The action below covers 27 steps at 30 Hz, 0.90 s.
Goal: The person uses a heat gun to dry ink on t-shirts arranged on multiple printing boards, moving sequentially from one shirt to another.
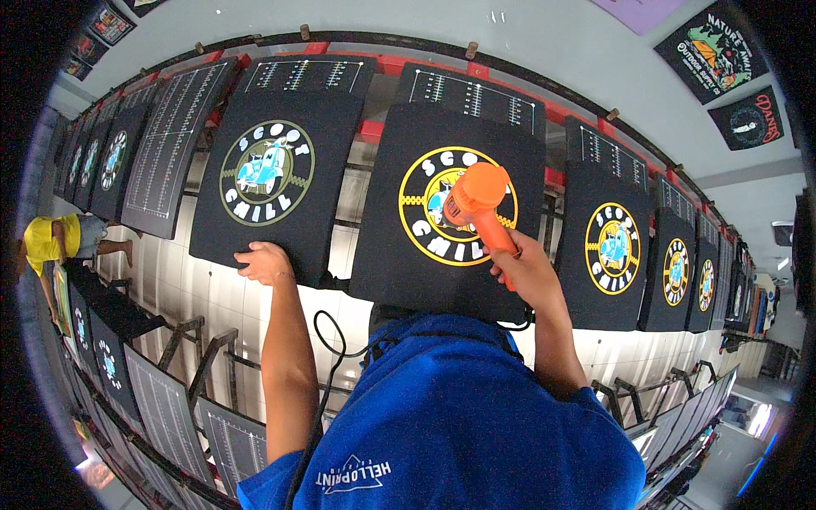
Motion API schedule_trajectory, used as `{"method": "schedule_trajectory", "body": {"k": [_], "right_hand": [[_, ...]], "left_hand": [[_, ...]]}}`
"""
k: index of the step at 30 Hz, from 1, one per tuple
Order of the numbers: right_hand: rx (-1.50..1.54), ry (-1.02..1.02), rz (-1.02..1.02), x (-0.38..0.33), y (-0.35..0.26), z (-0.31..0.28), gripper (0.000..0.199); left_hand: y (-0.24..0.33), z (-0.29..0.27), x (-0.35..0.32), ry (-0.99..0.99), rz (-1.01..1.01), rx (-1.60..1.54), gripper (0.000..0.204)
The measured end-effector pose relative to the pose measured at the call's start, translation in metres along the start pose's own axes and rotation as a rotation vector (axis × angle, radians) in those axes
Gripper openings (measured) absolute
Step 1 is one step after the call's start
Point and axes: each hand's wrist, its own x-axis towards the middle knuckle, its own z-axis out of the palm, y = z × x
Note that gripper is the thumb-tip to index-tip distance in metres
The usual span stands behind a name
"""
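My right hand (529, 274) is closed round the handle of an orange handheld heat gun (478, 191). Its wide round head covers part of a scooter print ringed in yellow on a black shirt (387, 221), stretched over the middle board. Whether the head touches the print I cannot tell. My left hand (265, 263) rests at the near edge of the neighbouring board to the left, fingers slightly bent and apart. On that board lies another black shirt (212, 217), its scooter print (265, 172) ringed in olive. A black cord (327, 365) loops beside my left forearm.
More boards with black printed shirts (614, 246) run along the row to the right. A bare gridded board (174, 144) stands further left. Nearer, a second row of boards (166, 408) lies on metal frames. A person in yellow (51, 242) works at far left.
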Motion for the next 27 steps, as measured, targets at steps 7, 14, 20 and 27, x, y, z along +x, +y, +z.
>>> {"method": "schedule_trajectory", "body": {"k": [7,14,20,27], "right_hand": [[-0.052,0.074,0.009,-0.007,0.000,-0.009,0.031],[0.035,0.153,-0.014,-0.014,0.009,-0.011,0.029],[0.004,0.184,0.076,-0.028,0.009,-0.023,0.032],[0.132,0.254,0.155,-0.038,0.011,-0.028,0.034]], "left_hand": [[0.004,-0.017,-0.006,-0.112,0.020,-0.034,0.053],[-0.001,-0.013,-0.003,-0.167,0.026,-0.084,0.053],[-0.020,-0.001,0.005,-0.152,0.118,-0.153,0.055],[-0.041,0.011,0.021,-0.203,0.200,-0.330,0.058]]}}
